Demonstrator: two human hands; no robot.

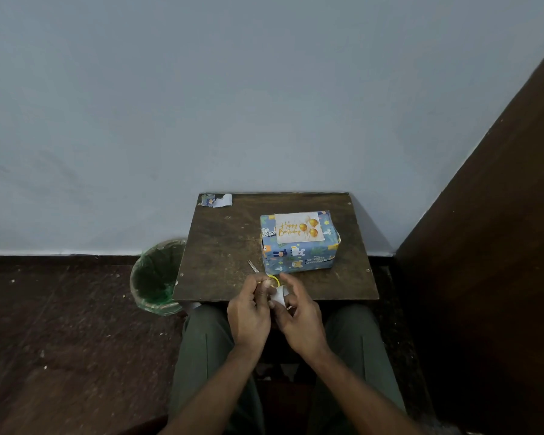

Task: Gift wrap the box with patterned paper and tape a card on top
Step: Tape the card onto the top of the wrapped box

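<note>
Against a pale wall, the wrapped box (299, 250) and its card (299, 227) sit on the bench (220, 246) while both hands' fingers (266, 285) pinch scissors (254, 267) and a tape roll (278, 295), apparently to cut tape.

home room corner | bare wall (233, 89) | lined bin (156, 277)

From my remote seat I see a dark brown, speckled worktop (226, 246). On it, toward 1 o'clock, the box (299, 257) wears blue paper printed with small cartoon animals in white, orange and black plus green leaves. Its card (299, 228) is cream with gold lettering and gold balloons. At 11 o'clock a paper scrap (216, 200) shows blue print and white. The scissors (258, 273) have silver blades and yellow handles; the tape roll (278, 295) is white. The bin (157, 277), at 9 o'clock, is green.
</note>
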